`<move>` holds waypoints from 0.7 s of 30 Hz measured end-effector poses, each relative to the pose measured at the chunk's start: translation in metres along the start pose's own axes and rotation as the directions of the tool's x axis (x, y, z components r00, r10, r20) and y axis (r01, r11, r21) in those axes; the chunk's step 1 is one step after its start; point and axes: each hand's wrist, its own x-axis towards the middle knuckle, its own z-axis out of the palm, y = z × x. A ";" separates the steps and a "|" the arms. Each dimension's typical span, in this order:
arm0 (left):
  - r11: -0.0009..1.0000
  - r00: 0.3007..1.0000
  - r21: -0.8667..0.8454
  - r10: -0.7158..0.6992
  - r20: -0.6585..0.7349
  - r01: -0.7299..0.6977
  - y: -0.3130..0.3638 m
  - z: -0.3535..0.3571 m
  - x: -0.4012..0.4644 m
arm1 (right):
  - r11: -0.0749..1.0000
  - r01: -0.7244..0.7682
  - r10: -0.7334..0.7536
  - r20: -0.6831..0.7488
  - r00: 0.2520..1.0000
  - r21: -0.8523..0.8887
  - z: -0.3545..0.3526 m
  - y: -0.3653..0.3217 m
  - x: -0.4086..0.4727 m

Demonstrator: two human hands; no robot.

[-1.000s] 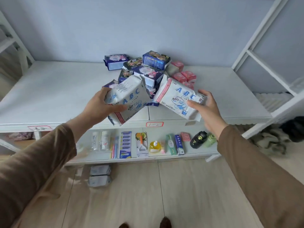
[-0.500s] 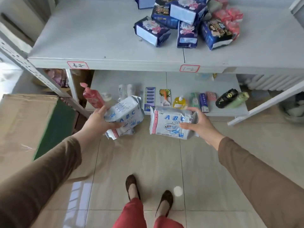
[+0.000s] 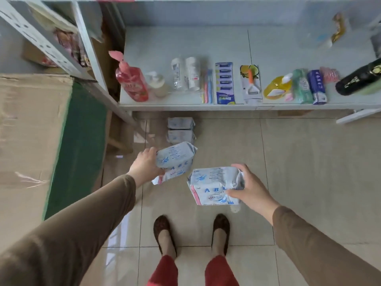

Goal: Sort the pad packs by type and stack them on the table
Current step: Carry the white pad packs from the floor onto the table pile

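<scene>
Each hand's grip holds a white ABC pack, left hand (image 3: pixel 144 166) on one pack (image 3: pixel 175 162), right hand (image 3: pixel 250 189) on another pack (image 3: pixel 214 185), above the floor (image 3: pixel 299 172).

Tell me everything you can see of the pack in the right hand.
The white ABC pad pack is a soft, crinkled plastic pouch with blue "ABC" lettering, a "KMS" oval logo and a pink strip down its left edge. It is unopened as far as visible. The right hand grips its right end, holding it level above the tiled floor.

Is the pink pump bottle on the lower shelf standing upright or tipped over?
Upright, as far as the view shows: the pink pump bottle stands on its base on the lower shelf, pump on top; its lean looks like wide-angle distortion.
</scene>
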 end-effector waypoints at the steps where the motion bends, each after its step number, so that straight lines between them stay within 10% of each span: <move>1: 1.000 1.000 0.024 0.016 -0.012 -0.016 -0.008 0.012 0.013 | 1.000 0.003 -0.003 0.004 1.000 -0.016 0.016 0.008 0.009; 21: 0.971 0.974 -0.080 0.219 -0.064 -0.224 -0.109 0.232 0.303 | 0.937 0.264 -0.270 0.004 0.963 -0.229 0.233 0.191 0.295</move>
